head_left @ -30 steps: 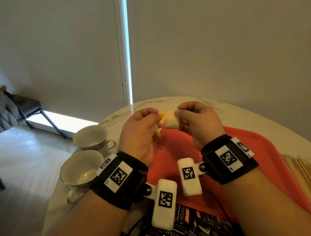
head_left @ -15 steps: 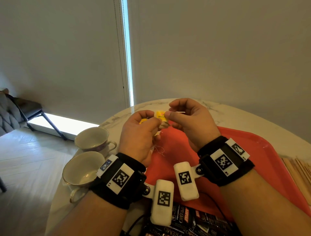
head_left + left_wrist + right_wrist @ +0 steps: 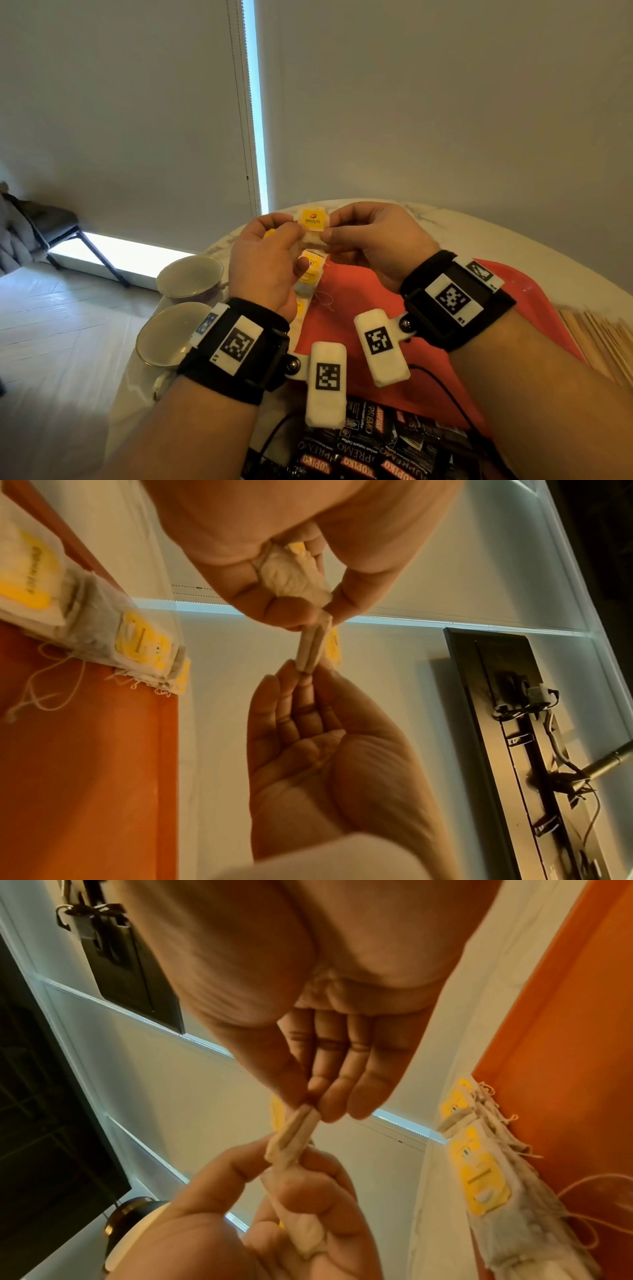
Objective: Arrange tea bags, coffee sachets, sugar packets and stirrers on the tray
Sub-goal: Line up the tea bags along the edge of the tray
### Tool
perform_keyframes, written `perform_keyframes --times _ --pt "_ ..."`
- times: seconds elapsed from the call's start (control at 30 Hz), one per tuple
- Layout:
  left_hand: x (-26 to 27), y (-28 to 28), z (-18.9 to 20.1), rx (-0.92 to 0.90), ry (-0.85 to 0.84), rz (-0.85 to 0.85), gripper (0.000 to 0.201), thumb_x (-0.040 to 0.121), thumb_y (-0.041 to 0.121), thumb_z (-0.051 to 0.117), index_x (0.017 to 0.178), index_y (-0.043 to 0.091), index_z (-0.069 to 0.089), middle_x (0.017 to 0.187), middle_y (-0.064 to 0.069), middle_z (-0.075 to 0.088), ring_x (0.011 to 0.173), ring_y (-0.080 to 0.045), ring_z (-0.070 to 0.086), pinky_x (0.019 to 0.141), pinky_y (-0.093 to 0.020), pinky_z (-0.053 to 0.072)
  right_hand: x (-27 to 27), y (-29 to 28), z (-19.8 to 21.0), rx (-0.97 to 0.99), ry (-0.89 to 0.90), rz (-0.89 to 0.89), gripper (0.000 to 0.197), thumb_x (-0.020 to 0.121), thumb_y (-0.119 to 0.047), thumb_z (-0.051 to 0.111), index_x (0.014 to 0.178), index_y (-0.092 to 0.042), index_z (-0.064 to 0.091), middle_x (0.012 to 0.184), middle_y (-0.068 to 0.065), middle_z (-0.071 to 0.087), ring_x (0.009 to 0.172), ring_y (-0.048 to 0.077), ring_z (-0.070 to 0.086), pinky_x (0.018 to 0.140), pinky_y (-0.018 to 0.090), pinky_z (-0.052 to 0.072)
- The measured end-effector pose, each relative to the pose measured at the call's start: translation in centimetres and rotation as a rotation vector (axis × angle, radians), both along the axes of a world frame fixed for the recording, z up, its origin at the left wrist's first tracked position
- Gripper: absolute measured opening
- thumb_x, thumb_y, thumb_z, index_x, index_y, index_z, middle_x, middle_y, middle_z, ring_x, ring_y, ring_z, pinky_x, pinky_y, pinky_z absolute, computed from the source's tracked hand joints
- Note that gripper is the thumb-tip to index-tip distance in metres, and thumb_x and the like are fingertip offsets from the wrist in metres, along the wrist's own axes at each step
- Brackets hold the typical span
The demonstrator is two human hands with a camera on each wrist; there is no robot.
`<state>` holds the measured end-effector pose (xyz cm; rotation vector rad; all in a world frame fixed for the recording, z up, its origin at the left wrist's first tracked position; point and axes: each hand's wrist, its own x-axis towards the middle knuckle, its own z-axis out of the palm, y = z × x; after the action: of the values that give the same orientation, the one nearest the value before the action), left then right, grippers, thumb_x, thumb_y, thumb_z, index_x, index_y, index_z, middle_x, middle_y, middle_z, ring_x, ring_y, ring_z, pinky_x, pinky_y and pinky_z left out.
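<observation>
Both hands are raised above the far left of the red tray (image 3: 363, 294). Between them is a tea bag (image 3: 312, 221) with a yellow tag facing me. My left hand (image 3: 294, 236) grips a small bundle of tea bags (image 3: 291, 577) in its curled fingers. My right hand (image 3: 329, 233) pinches the end of the top tea bag (image 3: 291, 1137) between thumb and fingertips. A row of tea bags (image 3: 308, 274) with yellow tags and loose strings lies along the tray's left edge, below the hands.
Black coffee sachets (image 3: 376, 455) lie at the near edge by my forearms. Wooden stirrers (image 3: 603, 339) lie on the marble table (image 3: 513, 233) right of the tray. Two cups (image 3: 190, 275) (image 3: 164, 337) stand left of the tray, near the table edge.
Both hands have risen a little and stayed together. The tea bag between them has turned, so its yellow tag now faces me.
</observation>
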<state>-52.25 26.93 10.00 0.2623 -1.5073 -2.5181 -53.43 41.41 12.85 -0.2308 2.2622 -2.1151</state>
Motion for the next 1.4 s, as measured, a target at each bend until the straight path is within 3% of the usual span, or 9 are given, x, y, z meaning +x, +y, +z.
perform_keyframes --times 0.17,0.27,0.37,0.57,0.73,0.87,1.13,1.23,1.4 --pt "0.1 -0.4 0.6 0.178 0.029 0.118 0.018 0.093 0.001 0.057 0.105 0.012 0.064 0.095 -0.007 0.066 0.08 -0.019 0.064 0.054 -0.026 0.053 0.0 0.2 -1.6 -0.05 -0.194 -0.133 0.018 0.081 0.006 0.076 0.087 -0.008 0.065 0.073 0.01 0.07 0.056 0.016 0.065 0.054 0.028 0.054" --pt "0.2 -0.5 0.7 0.216 0.049 0.165 0.02 0.091 -0.001 0.052 0.095 0.015 0.064 0.088 -0.004 0.068 0.076 -0.019 0.067 0.058 -0.029 0.055 0.4 -0.3 -3.5 0.014 -0.324 -0.138 0.02 0.081 0.008 0.075 0.085 -0.008 0.062 0.071 0.014 0.068 0.053 0.02 0.063 0.048 0.028 0.053" --pt "0.3 -0.5 0.8 0.265 0.038 0.159 0.019 0.091 0.0 0.053 0.091 0.016 0.065 0.083 -0.003 0.067 0.069 -0.019 0.068 0.058 -0.029 0.057 0.5 -0.9 -4.9 0.035 -0.425 -0.111 0.02 0.082 0.01 0.074 0.082 -0.005 0.061 0.074 0.017 0.07 0.06 0.025 0.067 0.055 0.032 0.056" --pt "0.0 -0.5 0.4 0.285 0.035 0.153 0.017 0.092 0.003 0.053 0.095 0.015 0.064 0.098 -0.007 0.065 0.089 -0.026 0.068 0.063 -0.031 0.058 0.0 -2.0 -6.0 0.028 -0.494 -0.055 0.018 0.083 0.01 0.073 0.087 -0.004 0.063 0.075 0.015 0.074 0.064 0.022 0.071 0.061 0.031 0.06" --pt "-0.4 -0.4 0.0 0.278 0.049 0.168 0.017 0.091 0.002 0.054 0.093 0.014 0.065 0.095 -0.006 0.067 0.09 -0.026 0.069 0.064 -0.032 0.058 -0.2 -2.4 -6.2 0.049 -0.464 -0.02 0.011 0.085 0.008 0.072 0.089 -0.001 0.069 0.079 0.015 0.074 0.067 0.021 0.071 0.065 0.031 0.059" --pt "-0.5 -0.4 -0.3 0.273 0.052 0.131 0.018 0.091 0.002 0.052 0.09 0.014 0.066 0.078 -0.002 0.072 0.072 -0.019 0.072 0.065 -0.033 0.058 -0.1 -2.5 -6.3 0.092 -0.443 -0.016 0.007 0.084 0.004 0.075 0.089 0.0 0.072 0.088 0.022 0.074 0.073 0.025 0.07 0.07 0.033 0.06" --pt "-0.8 -0.4 -0.7 0.452 0.007 -0.048 0.021 0.097 0.014 0.047 0.109 0.008 0.064 0.103 -0.016 0.068 0.096 -0.037 0.07 0.092 -0.051 0.06 0.0 -1.9 -6.1 -0.005 -0.404 -0.09 0.015 0.086 0.0 0.074 0.1 0.004 0.069 0.089 0.022 0.075 0.072 0.026 0.071 0.066 0.035 0.06" --pt "-0.7 -0.2 -1.0 0.499 -0.027 -0.128 0.027 0.098 0.014 0.045 0.115 0.004 0.062 0.11 -0.022 0.068 0.101 -0.044 0.072 0.091 -0.057 0.06 -0.2 -0.5 -5.3 0.007 -0.229 -0.173 0.01 0.088 -0.009 0.074 0.097 -0.003 0.072 0.082 0.01 0.072 0.072 0.021 0.066 0.064 0.035 0.056" --pt "-0.4 0.2 -1.0 0.502 -0.063 -0.236 0.031 0.092 0.022 0.048 0.113 0.004 0.062 0.109 -0.022 0.066 0.103 -0.044 0.069 0.093 -0.053 0.058 0.0 1.0 -4.0 0.129 0.118 -0.127 0.024 0.084 -0.014 0.077 0.102 -0.029 0.077 0.094 -0.005 0.069 0.078 0.007 0.061 0.064 0.015 0.046"
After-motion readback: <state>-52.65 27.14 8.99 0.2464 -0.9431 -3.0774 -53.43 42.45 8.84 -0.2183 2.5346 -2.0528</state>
